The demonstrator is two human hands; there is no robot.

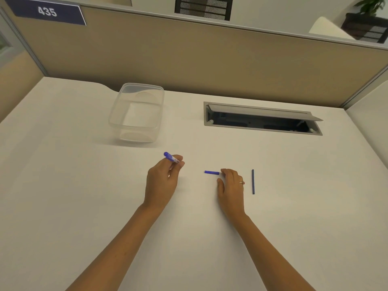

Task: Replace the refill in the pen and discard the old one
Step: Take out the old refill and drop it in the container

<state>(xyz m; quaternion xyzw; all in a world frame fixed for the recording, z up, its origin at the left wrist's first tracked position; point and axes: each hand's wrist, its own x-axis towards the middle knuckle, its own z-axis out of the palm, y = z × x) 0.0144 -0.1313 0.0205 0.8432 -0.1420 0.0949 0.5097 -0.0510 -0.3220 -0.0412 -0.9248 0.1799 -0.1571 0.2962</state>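
My left hand (162, 180) grips a blue pen body (170, 157) by one end, and the pen's rounded blue tip pokes out up and to the left of my fingers. A short blue pen piece (211, 172) lies flat on the white desk, with the fingertips of my right hand (231, 185) touching or just beside its right end. The fingers of that hand are spread and hold nothing. A thin dark blue refill (253, 181) lies on the desk just right of my right hand, pointing away from me.
A clear plastic container (136, 113) with nothing in it stands on the desk beyond my left hand. An open grey cable hatch (262, 118) is sunk into the desk at the back right. A beige partition wall (189, 55) closes off the far edge.
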